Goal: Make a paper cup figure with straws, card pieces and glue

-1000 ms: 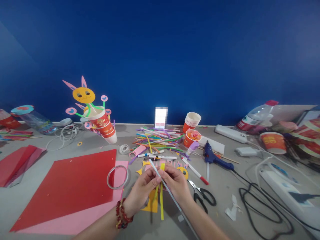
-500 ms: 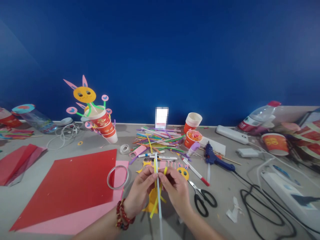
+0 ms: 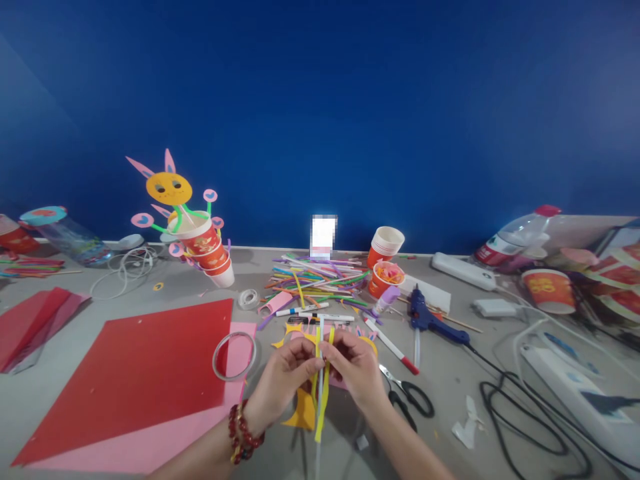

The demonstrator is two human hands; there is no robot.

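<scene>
- Left hand [image 3: 283, 377] has its thumb and fingers pinched close, and it holds yellow strips [image 3: 324, 407] by a thin white stick [image 3: 321, 328].
- Right hand [image 3: 357, 367] pinches the same little bunch from the other side; its fingers are close together too.
- From far away, I see the stick standing between the strips, with both hands right in the middle, over the near part of the table. I can't tell if the strips touch the stick, because fingers hide that bit.
- Red beads [image 3: 243, 433] go around the left wrist.
- Under it all is a grey table [image 3: 450, 380], and it is messy.
- On the left, a big red sheet [image 3: 155, 367] lies on top of a pink sheet [image 3: 170, 447]. A tape ring [image 3: 215, 360] sits over their edge.
- Past the hands I see a pile of colorful sticks [image 3: 320, 277].
- Behind the red sheet, red and white cups [image 3: 200, 243] make a leaning tower with a yellow bunny face [image 3: 169, 190] on top.
- Just right of the hands are black-handled scissors [image 3: 423, 400]. A blue glue gun [image 3: 420, 313] lies farther back.
- Way over right, I see a white power strip [image 3: 575, 387].
- At the back of the table stands a big blue wall [image 3: 320, 120].
</scene>
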